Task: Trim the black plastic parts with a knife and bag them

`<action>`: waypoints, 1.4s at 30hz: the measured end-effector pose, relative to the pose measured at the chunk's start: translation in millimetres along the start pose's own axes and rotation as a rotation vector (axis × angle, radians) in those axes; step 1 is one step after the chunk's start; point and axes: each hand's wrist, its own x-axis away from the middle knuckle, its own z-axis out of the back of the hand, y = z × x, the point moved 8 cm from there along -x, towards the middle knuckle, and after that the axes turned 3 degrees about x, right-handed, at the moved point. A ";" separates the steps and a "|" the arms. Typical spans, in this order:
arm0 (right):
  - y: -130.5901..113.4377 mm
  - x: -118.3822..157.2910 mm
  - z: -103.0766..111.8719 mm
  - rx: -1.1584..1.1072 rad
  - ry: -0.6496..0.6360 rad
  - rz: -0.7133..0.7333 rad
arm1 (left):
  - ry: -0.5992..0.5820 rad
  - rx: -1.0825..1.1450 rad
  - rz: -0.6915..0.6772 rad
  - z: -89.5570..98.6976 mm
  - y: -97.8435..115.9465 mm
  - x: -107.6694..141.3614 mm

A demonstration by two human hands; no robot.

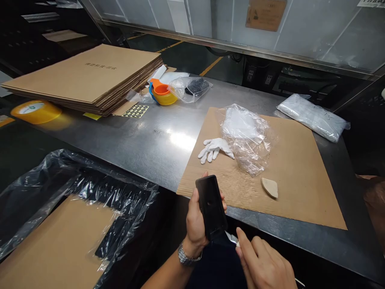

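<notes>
My left hand point(195, 218), with a metal watch on its wrist, is closed round a black rectangular part point(212, 206) that looks like a phone-sized plastic shell, tilted upright. Close to the lower right corner of that part is a small knife point(232, 237) with a short silvery blade. Its pale handle is pinched in my right hand point(264, 261), mostly hidden by the fingers; I cannot tell whether the blade touches the part. Beyond my hands, a white glove point(215, 150) and a small beige wedge-shaped pad point(270, 187) lie on a cardboard sheet point(294, 160).
A crumpled clear plastic bag point(248, 134) rests on the cardboard. Stacked cardboard point(90, 76), yellow tape point(36, 111), a sticker sheet point(136, 111) and an orange-and-yellow tape roll point(164, 94) occupy the metal table point(144, 140). A plastic-lined bin point(72, 172) stands at lower left.
</notes>
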 end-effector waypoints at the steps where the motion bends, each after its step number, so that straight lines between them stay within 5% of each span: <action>1: -0.3 0.0 -0.1 0.000 0.001 0.006 | -0.002 0.000 -0.003 0.1 0.0 -0.2; 18: 5.1 3.1 -10.6 -0.056 -0.090 0.045 | 0.006 -0.098 -0.040 3.9 -0.6 2.0; 25: 2.7 -0.7 -5.3 0.080 -0.024 0.048 | 0.103 -0.178 0.038 9.0 -4.7 -0.7; 30: 7.2 -10.2 4.8 -0.079 0.029 0.035 | 0.132 -0.229 0.160 11.9 -10.7 -4.1; 42: 6.6 -9.0 -13.7 -0.082 -0.169 0.037 | 0.032 -0.311 0.239 9.6 -18.1 -3.2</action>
